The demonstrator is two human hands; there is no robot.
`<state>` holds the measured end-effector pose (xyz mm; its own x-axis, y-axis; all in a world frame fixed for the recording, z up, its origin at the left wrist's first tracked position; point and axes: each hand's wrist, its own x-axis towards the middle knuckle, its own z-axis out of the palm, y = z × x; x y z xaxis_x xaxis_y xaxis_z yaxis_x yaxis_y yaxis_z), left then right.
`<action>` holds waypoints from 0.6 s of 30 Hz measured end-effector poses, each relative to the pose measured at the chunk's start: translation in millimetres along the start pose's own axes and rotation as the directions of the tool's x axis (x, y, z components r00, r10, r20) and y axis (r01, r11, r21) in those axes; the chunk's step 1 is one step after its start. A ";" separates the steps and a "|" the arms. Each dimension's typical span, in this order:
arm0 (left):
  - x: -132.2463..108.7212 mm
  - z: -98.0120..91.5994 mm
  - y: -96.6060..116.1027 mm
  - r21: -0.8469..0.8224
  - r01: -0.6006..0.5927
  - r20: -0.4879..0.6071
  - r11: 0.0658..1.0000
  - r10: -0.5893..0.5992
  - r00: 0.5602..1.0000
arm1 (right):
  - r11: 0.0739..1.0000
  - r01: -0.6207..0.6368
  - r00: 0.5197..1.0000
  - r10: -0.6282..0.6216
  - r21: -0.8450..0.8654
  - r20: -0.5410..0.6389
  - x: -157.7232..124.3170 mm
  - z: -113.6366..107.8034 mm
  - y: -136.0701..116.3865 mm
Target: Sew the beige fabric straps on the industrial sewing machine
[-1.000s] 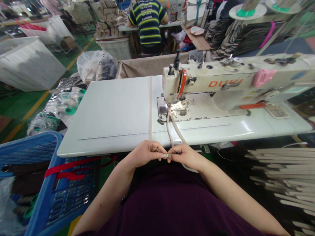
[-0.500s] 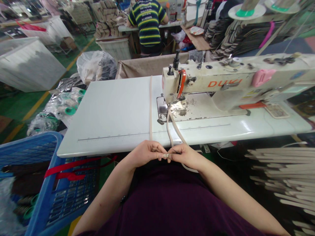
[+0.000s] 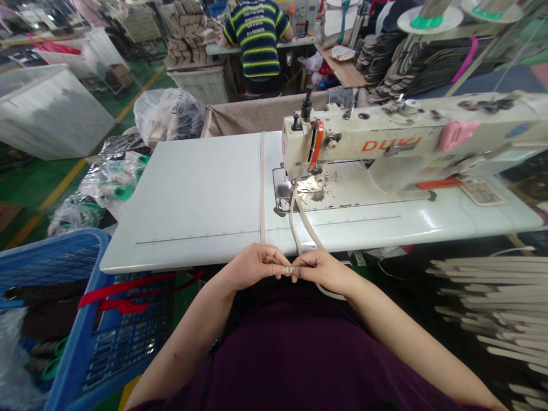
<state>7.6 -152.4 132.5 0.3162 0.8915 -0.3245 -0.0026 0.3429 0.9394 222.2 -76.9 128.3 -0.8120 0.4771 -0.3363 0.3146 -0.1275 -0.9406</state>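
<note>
We call it partway: beige strip [image 3: 309, 222] is already set at the foot, but the bit in the fingers isn't there and looks unfinished; stitching too small to tell. Left hand [image 3: 257, 267] and right hand [image 3: 325, 273] nearly meet before the body, thumbs and fingertips pinched with next to no gap on a short pale piece of strip. Forearms spread wide, wrists angled in. Thin dark tip at the right fingers, can't tell what. A loop hangs below the right hand; right of the fingers, a heap of loose strips [image 3: 479, 297], done or not we can't tell. Just beyond the fingers, two lengths run over the table [image 3: 201, 188] edge to the sewing machine [image 3: 363, 131]; another lies straight ahead of the left fingers, can't tell if joined. Well past them, a co-worker [image 3: 257, 40] in a striped shirt sits facing away.
</note>
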 end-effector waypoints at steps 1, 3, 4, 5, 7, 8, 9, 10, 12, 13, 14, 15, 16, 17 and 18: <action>0.0 0.0 0.2 0.003 0.001 0.001 1.000 -0.001 1.000 | 1.000 -0.004 1.000 0.004 -0.006 0.000 0.1 0.0 0.2; 0.0 -0.2 0.4 0.006 0.001 0.000 1.000 -0.001 1.000 | 1.000 -0.006 1.000 0.006 -0.011 -0.004 0.1 -0.2 0.7; 0.0 -0.4 0.3 0.007 0.002 0.000 1.000 -0.002 1.000 | 1.000 -0.005 1.000 0.005 -0.011 -0.005 0.1 -0.3 0.8; -0.1 -0.6 0.2 0.009 0.001 0.000 1.000 -0.001 1.000 | 1.000 -0.001 1.000 0.001 -0.009 -0.006 0.2 -0.5 0.8; -0.1 -0.9 -0.6 0.014 0.001 0.003 1.000 -0.001 1.000 | 1.000 0.003 1.000 -0.003 -0.002 -0.002 0.2 -0.8 0.8; -0.1 -1.1 -1.1 0.017 0.003 0.005 1.000 -0.003 1.000 | 1.000 0.003 1.000 -0.003 -0.001 0.000 0.3 -0.9 0.7; 0.0 -1.2 -1.5 0.016 0.004 0.006 1.000 -0.004 1.000 | 1.000 0.002 1.000 -0.002 0.001 0.002 0.4 -1.0 0.7; 0.0 -1.3 -2.0 0.013 0.004 0.005 1.000 -0.004 1.000 | 1.000 0.002 1.000 -0.002 0.002 0.003 0.5 -1.0 0.7; 0.4 -1.5 -2.6 0.006 0.004 0.004 1.000 -0.004 1.000 | 1.000 0.000 1.000 0.000 -0.002 0.001 0.8 -0.9 0.9; 0.6 -1.6 -2.8 0.004 0.003 0.004 1.000 -0.003 1.000 | 1.000 -0.001 1.000 0.001 -0.003 -0.001 0.9 -0.8 1.1; 0.8 -1.7 -2.9 0.002 0.003 0.005 1.000 -0.003 1.000 | 1.000 -0.001 1.000 0.001 -0.005 -0.002 1.1 -0.7 1.4; 1.0 -1.9 -2.9 0.002 0.003 0.007 1.000 -0.003 1.000 | 1.000 -0.001 1.000 0.001 -0.007 -0.002 1.2 -0.6 1.7; 1.1 -2.1 -2.9 0.001 0.003 0.010 1.000 -0.003 1.000 | 1.000 0.001 1.000 -0.001 -0.008 -0.003 1.3 -0.6 1.9; 1.1 -2.2 -2.9 -0.001 0.002 0.011 1.000 -0.002 1.000 | 1.000 0.003 1.000 -0.003 -0.009 -0.002 1.4 -0.7 2.2; 1.1 -2.3 -2.8 -0.001 0.001 0.012 1.000 -0.001 1.000 | 1.000 0.007 1.000 -0.007 -0.008 -0.003 1.4 -0.8 2.4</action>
<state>5.7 -151.8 129.2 0.3277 0.8874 -0.3242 -0.0034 0.3442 0.9389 222.2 -75.8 125.6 -0.8125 0.4808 -0.3297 0.3129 -0.1176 -0.9425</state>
